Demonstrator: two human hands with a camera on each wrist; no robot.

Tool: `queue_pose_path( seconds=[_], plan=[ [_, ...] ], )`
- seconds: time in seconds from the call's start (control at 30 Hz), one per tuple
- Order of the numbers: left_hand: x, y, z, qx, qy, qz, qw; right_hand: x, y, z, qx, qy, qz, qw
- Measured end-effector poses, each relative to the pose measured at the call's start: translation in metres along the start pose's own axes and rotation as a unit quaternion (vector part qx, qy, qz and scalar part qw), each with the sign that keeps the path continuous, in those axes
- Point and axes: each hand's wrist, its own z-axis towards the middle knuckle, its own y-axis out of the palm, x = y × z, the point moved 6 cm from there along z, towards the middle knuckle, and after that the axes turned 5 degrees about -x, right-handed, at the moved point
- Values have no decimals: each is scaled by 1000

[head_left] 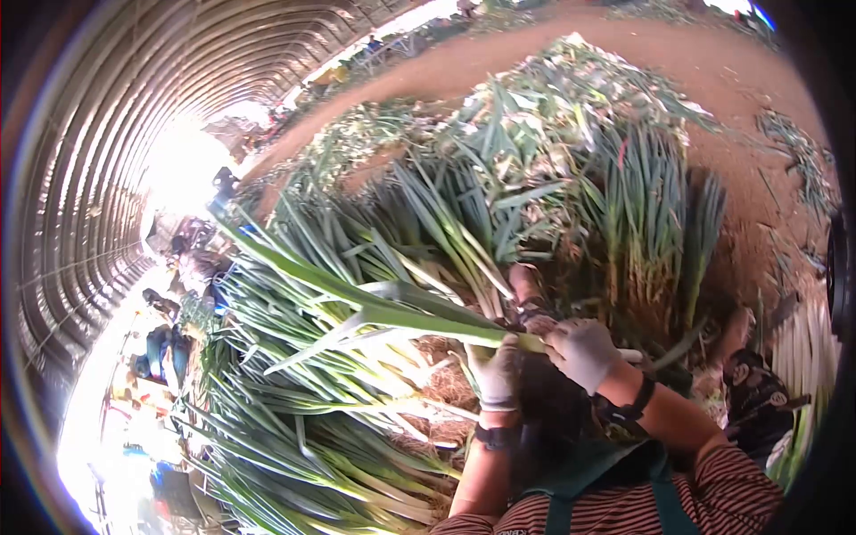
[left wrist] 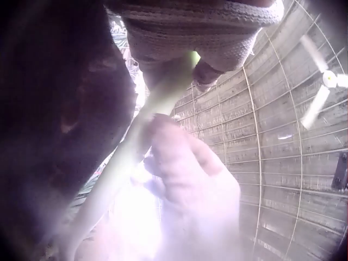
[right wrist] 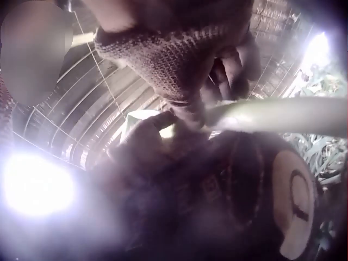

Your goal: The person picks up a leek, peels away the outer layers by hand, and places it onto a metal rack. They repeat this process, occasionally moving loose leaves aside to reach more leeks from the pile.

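Observation:
Both hands, in pale knit gloves, are on one long green onion in front of the person's chest. My left hand [head_left: 497, 370] grips its stalk, and the green leaves [head_left: 357, 312] fan out to the left past that hand. Close beside it, my right hand [head_left: 581, 355] pinches the pale lower part of the same stalk. The left wrist view shows the white stalk [left wrist: 117, 163] running down from the left hand [left wrist: 190, 41], with the right hand's fingers [left wrist: 174, 152] against it. In the right wrist view, the stalk [right wrist: 283, 115] extends rightward from the right hand [right wrist: 174, 65].
A wide heap of green onions [head_left: 330, 464] lies to the left. Upright bunches [head_left: 646, 214] stand at the far right, in front of a pile of leaf trimmings [head_left: 580, 80]. Peeled white stalks [head_left: 802, 357] lie at the right edge. A ribbed tunnel roof [head_left: 89, 160] arches overhead.

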Motion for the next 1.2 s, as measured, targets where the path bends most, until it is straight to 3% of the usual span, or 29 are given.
queue_pose_path(
  seconds=[0.03,0.13,0.17,0.2,0.23,0.27,0.33,0.4,0.53,0.67,0.7,0.73,0.77,0.8,0.83,0.87,0.93,0.97,1.0,1.03,1.1,1.13,1.2],
  plan=[
    [-1,-2,-2,9,-3,-9,1000,4,2,-3,-31,8,-2,999],
    [-11,-9,-3,38,11,-24,999,14,3,-8,33,24,64,997],
    [-15,-9,-2,42,7,-50,998,24,6,-13,97,40,154,982],
    [-16,-10,-1,48,4,-77,996,35,11,-17,82,121,277,950],
    [-13,2,-2,32,-65,-98,993,55,31,-22,47,171,451,875],
    [-27,2,3,-1,-61,-102,993,68,54,-26,9,214,607,765],
    [-33,-1,8,25,-81,-43,995,71,43,-35,64,255,652,712],
    [-41,-4,13,56,-27,-20,998,86,52,-50,149,297,671,663],
    [-29,-3,11,91,29,-9,995,74,12,-60,138,257,796,530],
    [-31,-18,12,116,37,-32,992,106,-31,-103,158,328,535,762],
    [-30,-26,12,130,32,-8,991,106,-52,-112,149,293,368,870],
    [-39,-38,16,138,24,-39,989,101,-70,-124,135,247,184,942],
    [-48,-50,20,145,14,-70,987,98,-79,-133,114,192,-7,975],
    [-54,-57,21,150,2,-100,984,117,-77,-144,82,209,-50,973],
    [-34,-61,15,186,51,9,981,141,-74,-162,49,234,-97,966],
    [-4,-44,3,164,33,12,986,161,-75,-186,13,269,-149,951],
    [-21,-60,12,95,49,-5,994,217,-68,-227,-14,355,-235,905],
    [-4,-46,0,124,-18,-68,990,241,-75,-253,-21,383,-276,881],
    [-43,-85,16,129,-28,-75,988,242,-85,-248,-101,457,-275,840],
    [-24,-69,3,158,-35,-76,984,218,-98,-230,-82,388,-320,860],
    [-15,-63,-5,142,-54,-76,986,173,-111,-186,13,255,-280,925],
    [-20,-65,-4,121,-47,-62,990,151,-116,-162,36,252,-179,950],
    [2,-43,-17,101,-51,-36,993,107,-113,-123,117,184,-152,964]
  ],
)
